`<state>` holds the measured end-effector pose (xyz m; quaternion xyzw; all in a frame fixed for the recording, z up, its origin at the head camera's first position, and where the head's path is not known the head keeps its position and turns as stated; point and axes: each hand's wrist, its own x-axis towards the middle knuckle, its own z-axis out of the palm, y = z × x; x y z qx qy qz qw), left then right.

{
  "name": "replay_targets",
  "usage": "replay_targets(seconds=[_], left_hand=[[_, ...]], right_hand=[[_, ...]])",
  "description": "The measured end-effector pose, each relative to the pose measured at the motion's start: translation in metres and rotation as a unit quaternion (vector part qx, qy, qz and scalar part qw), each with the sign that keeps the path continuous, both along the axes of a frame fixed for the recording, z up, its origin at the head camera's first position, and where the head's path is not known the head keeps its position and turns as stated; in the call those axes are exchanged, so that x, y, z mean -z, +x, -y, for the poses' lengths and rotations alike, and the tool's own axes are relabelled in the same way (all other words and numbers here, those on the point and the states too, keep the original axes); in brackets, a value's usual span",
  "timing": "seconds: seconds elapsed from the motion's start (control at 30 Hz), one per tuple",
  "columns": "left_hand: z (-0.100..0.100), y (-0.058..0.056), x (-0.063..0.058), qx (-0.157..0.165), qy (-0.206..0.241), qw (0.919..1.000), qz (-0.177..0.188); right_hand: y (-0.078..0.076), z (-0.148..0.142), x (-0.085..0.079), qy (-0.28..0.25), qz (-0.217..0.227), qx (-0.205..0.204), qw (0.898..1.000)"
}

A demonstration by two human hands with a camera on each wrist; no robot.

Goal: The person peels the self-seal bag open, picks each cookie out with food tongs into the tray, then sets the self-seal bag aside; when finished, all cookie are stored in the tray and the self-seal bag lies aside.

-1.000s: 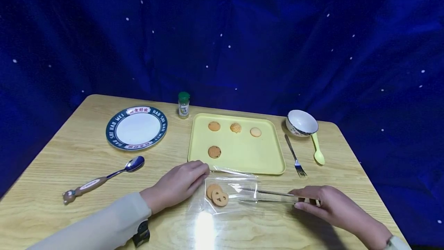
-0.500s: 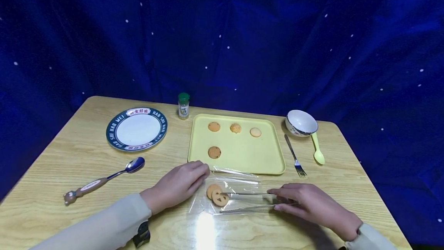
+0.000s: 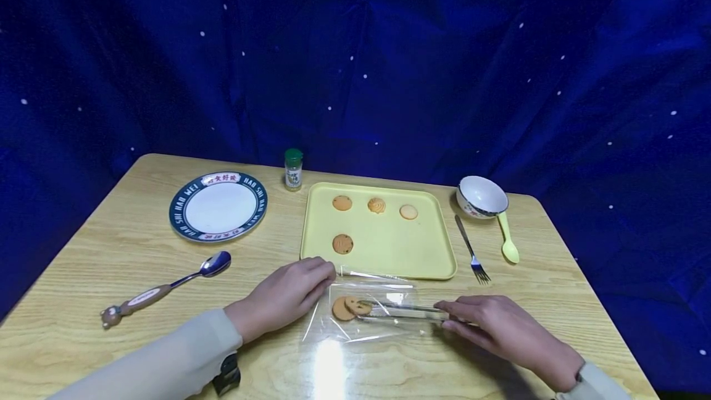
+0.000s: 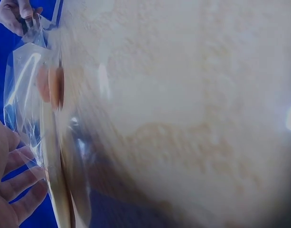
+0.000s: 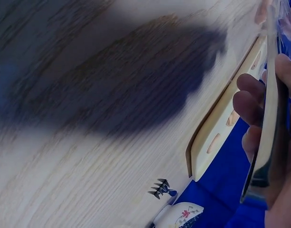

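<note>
A clear plastic bag (image 3: 383, 326) lies at the table's front with two round cookies inside. One, a smiley-face cookie (image 3: 358, 305), overlaps a plain-looking cookie (image 3: 341, 309). My left hand (image 3: 291, 292) holds the bag's upper left edge; in the left wrist view its fingers (image 4: 22, 190) lie against the film. From the right, my right hand (image 3: 500, 329) grips metal tongs (image 3: 411, 312), whose tips reach into the bag and meet the smiley-face cookie. The tongs' handle end (image 5: 266, 147) shows between thumb and fingers in the right wrist view.
Behind the bag is a yellow tray (image 3: 400, 252) carrying several cookies. A rimmed plate (image 3: 219, 205), a bear-handled spoon (image 3: 166, 289) and a green-capped shaker (image 3: 293, 170) stand leftward. To the right are a fork (image 3: 472, 252), a bowl (image 3: 482, 196) and a yellow spoon (image 3: 508, 242).
The right hand moved left, pushing the tongs deeper into the bag. Their arms spread, then came together at the smiley-face cookie, which has tilted and shifted slightly. The left hand stayed put.
</note>
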<state>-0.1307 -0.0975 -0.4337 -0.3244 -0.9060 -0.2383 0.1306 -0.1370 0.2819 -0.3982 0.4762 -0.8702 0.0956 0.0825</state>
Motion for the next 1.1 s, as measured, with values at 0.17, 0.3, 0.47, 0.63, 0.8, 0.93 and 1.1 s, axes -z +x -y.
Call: replay_targets(seconds=[0.17, 0.3, 0.47, 0.63, 0.8, 0.93, 1.1], left_hand=[[0.001, 0.000, 0.001, 0.001, 0.000, 1.0000, -0.002], [0.002, 0.001, 0.001, -0.001, -0.003, 1.0000, 0.007], [0.002, 0.001, -0.002, -0.003, -0.005, 0.9999, 0.012], [0.003, 0.001, -0.003, -0.003, -0.002, 0.9999, 0.011], [0.004, 0.001, -0.001, -0.006, 0.003, 0.9999, 0.014], [0.004, 0.000, -0.001, -0.003, 0.004, 1.0000, 0.008], [0.005, 0.000, -0.001, -0.008, 0.000, 0.9999, 0.010]], right_hand=[[0.001, 0.000, 0.000, -0.006, -0.012, 0.006, 1.000], [0.001, 0.002, 0.000, -0.004, -0.016, 0.013, 1.000], [0.000, 0.003, 0.002, -0.011, 0.016, 0.015, 1.000], [0.000, -0.004, -0.004, -0.050, 0.156, 0.016, 0.986], [0.001, -0.030, -0.018, -0.105, 0.321, 0.028, 0.941], [0.003, -0.060, -0.029, -0.114, 0.338, 0.025, 0.934], [0.001, -0.094, -0.043, -0.115, 0.323, 0.038, 0.939]])
